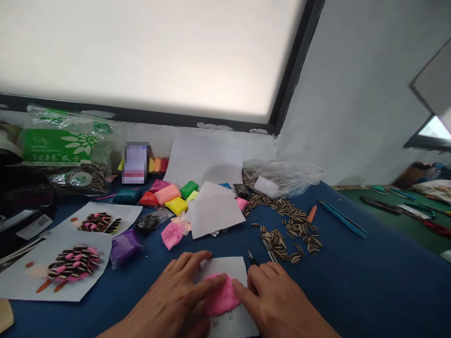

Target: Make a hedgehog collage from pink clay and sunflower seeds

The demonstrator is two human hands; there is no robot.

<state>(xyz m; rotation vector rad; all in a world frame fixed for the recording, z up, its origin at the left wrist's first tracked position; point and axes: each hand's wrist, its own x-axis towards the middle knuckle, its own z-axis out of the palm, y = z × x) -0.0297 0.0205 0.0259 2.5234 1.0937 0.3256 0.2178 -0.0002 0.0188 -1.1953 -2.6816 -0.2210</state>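
A flattened piece of pink modelling clay [222,295] lies on a white sheet of paper [239,267] with small legs drawn in dark lines below it. My left hand [183,291] rests over the sheet's left side, fingers stretched forward and thumb pressed on the clay's top. At the clay's right edge is the thumb of my right hand [278,295]; its other fingers are bent and rest by the paper's right edge. A black pen-like tool [251,258] pokes out just beyond those fingers, its rear part hidden.
Striped sunflower seeds [278,239] are scattered beyond my right hand, near blue tweezers [341,218]. Clay packets, including a purple one [126,246], lie ahead and left. Two sheets bear seed-covered clay hedgehogs [73,263]. A phone [136,163] leans by the wall.
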